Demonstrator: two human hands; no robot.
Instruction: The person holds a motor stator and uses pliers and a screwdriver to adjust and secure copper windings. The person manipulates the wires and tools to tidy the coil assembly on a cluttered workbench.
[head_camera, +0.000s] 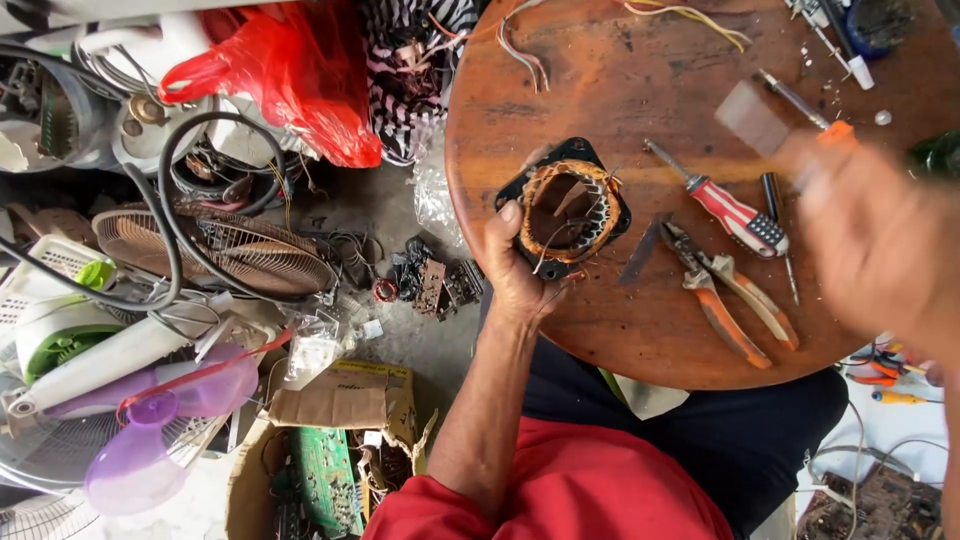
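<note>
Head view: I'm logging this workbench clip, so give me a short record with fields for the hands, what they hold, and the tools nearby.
left hand: grips motor stator with copper windings
right hand: raised, blurred, grasp unclear
surface: round wooden table
tools: red-handled screwdriver, orange-handled pliers
floor: fan grille, red plastic bag

The left hand (517, 272) grips a copper-wound motor stator (567, 208) on the round wooden table (620, 80); the right hand (875, 240) is blurred.

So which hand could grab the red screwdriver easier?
Probably the right hand: it is blurred above the table's right side, close to the red-and-white screwdriver. The left hand already grips the motor stator with copper windings.
</note>
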